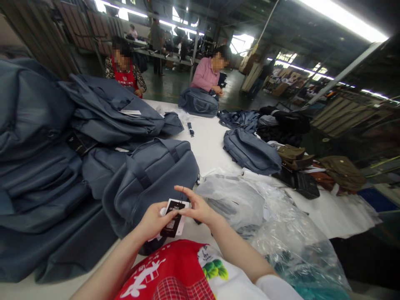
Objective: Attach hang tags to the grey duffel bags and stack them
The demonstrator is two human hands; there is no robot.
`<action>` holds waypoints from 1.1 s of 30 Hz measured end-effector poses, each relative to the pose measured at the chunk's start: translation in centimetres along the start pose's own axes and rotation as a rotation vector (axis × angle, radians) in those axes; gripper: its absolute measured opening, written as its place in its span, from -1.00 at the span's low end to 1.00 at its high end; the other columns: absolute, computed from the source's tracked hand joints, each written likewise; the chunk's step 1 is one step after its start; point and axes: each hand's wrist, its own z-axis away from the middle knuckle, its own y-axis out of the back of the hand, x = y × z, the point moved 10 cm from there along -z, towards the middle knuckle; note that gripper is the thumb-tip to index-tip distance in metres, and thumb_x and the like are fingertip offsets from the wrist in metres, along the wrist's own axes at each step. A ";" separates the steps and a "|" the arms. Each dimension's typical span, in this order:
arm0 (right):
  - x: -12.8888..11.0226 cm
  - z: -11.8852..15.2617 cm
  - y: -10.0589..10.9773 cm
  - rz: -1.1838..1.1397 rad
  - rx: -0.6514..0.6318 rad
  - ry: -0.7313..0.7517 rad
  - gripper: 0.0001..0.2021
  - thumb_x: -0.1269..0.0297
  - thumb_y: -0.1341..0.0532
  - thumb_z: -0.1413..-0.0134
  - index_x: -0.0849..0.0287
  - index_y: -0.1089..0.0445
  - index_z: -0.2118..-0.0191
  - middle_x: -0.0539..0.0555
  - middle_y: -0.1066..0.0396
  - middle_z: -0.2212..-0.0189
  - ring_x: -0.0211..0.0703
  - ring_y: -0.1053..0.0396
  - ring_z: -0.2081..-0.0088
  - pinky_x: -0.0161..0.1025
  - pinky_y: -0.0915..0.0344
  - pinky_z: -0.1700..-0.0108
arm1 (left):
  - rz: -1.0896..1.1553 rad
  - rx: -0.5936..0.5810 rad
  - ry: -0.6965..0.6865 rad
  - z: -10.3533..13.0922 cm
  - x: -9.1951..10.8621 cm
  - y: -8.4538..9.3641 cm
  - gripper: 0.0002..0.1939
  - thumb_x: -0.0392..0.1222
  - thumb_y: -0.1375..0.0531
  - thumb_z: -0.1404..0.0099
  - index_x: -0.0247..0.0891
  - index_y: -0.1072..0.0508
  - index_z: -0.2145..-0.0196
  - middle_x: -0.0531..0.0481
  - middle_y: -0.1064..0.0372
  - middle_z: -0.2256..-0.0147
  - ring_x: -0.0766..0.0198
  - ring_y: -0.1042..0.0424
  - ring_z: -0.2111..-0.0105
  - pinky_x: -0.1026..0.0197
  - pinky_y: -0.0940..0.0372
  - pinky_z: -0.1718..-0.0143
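My left hand [155, 220] pinches a black printed tag [169, 224] with a white tag behind it, low in the middle of the view. At the tags' upper right edge is my right hand [197, 207], its thumb and fingers on them and its index finger stretched up by a thin dark string [182, 193]. Just beyond my hands a blue-grey bag [162, 166] with two handles lies on the table. Its lower part is hidden behind my left hand and the tags.
Blue-grey bags [37, 166] are heaped at the left. Clear plastic bags [296, 233] lie at the right. Another blue-grey bag [252, 151] and brown bags [342, 171] rest on the white table [204, 143]. Two people [125, 75] [206, 75] stand across it.
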 end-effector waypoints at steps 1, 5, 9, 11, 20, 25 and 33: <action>0.5 0.1 -0.6 0.076 -0.017 -0.024 -0.28 0.17 -0.33 0.05 0.01 -0.07 -0.24 0.12 -0.27 -0.09 -0.07 -0.25 -0.08 -0.11 -0.17 -0.11 | -0.005 0.008 -0.007 -0.1 -0.1 0.1 -0.64 0.05 -0.19 -0.18 -0.34 -0.53 0.31 -0.02 -0.52 0.40 0.20 -0.44 0.42 0.29 -0.28 0.39; 1.9 0.3 -0.8 0.328 0.047 -0.078 -0.26 0.28 -0.19 -0.11 0.03 0.17 -0.33 -0.02 -0.37 0.31 -0.25 -0.34 0.32 -0.27 -0.30 0.20 | -0.165 0.049 0.027 -0.2 -1.0 1.1 -0.59 0.11 -0.11 -0.23 -0.32 -0.52 0.39 -0.04 -0.50 0.44 0.16 -0.44 0.42 0.26 -0.28 0.40; 2.0 0.2 -0.6 0.639 0.093 -0.034 -0.34 0.38 -0.12 -0.13 0.00 0.10 -0.32 0.00 -0.39 0.31 -0.19 -0.35 0.29 -0.20 -0.29 0.12 | -0.516 0.348 -0.009 1.4 0.1 4.8 -0.64 0.05 -0.15 -0.22 -0.25 -0.48 0.18 -0.10 -0.49 0.21 0.05 -0.45 0.18 0.10 -0.31 0.12; 2.1 0.1 -1.8 0.735 0.048 -0.005 -0.36 0.38 -0.10 -0.13 -0.01 0.06 -0.31 0.04 -0.42 0.25 -0.14 -0.37 0.24 -0.14 -0.29 0.09 | -0.596 0.512 -0.123 2.9 2.0 5.6 -0.66 -0.06 -0.07 -0.29 -0.26 -0.40 0.05 -0.14 -0.39 0.01 0.07 -0.35 -0.01 0.06 -0.22 -0.07; 0.9 -1.6 -6.4 0.347 -0.046 0.116 -0.26 0.45 -0.16 0.00 0.00 0.07 -0.31 0.06 -0.44 0.14 -0.16 -0.40 0.19 -0.12 -0.30 0.01 | -0.608 0.469 -0.027 3.9 0.8 5.1 -0.68 -0.16 0.09 -0.37 -0.21 -0.36 0.05 -0.11 -0.48 0.15 0.12 -0.48 0.16 0.08 -0.33 0.11; 1.0 -4.3 -5.1 -0.297 -0.016 0.040 -0.42 0.22 -0.22 -0.05 0.01 -0.14 -0.22 0.16 -0.24 -0.15 -0.01 -0.27 -0.10 0.05 -0.12 -0.16 | -0.402 0.448 -0.070 5.1 1.9 7.2 -0.72 -0.02 -0.13 -0.25 -0.18 -0.33 0.13 0.05 -0.49 0.36 0.21 -0.47 0.34 0.20 -0.29 0.23; 1.3 -8.6 -7.8 -0.051 -0.181 -0.053 -0.69 0.09 -0.16 -0.10 0.21 -0.51 0.25 0.15 -0.52 0.33 -0.04 -0.47 0.25 -0.05 -0.34 0.08 | -0.041 0.287 0.011 4.8 -0.6 6.9 -0.64 0.03 -0.08 -0.26 -0.29 -0.52 0.44 0.00 -0.48 0.47 0.26 -0.40 0.47 0.28 -0.25 0.41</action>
